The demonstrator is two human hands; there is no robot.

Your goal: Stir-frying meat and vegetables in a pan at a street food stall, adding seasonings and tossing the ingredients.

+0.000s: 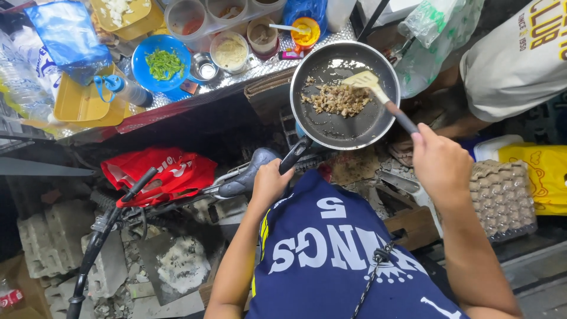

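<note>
My left grip clamps pan handle, right grip clamps spatula; foil-covered tabletop w/ bowls, rubble on floor below

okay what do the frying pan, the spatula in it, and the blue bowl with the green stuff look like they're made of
Frying pan: likely metal with a dark non-stick coating; matte grey inside, bright silvery rim, black handle probably plastic. Spatula: pale tan blade, looks like wood, though plastic is possible; dark handle in the right hand. Blue bowl: probably plastic, judging by its uniform bright colour and soft sheen.
</note>
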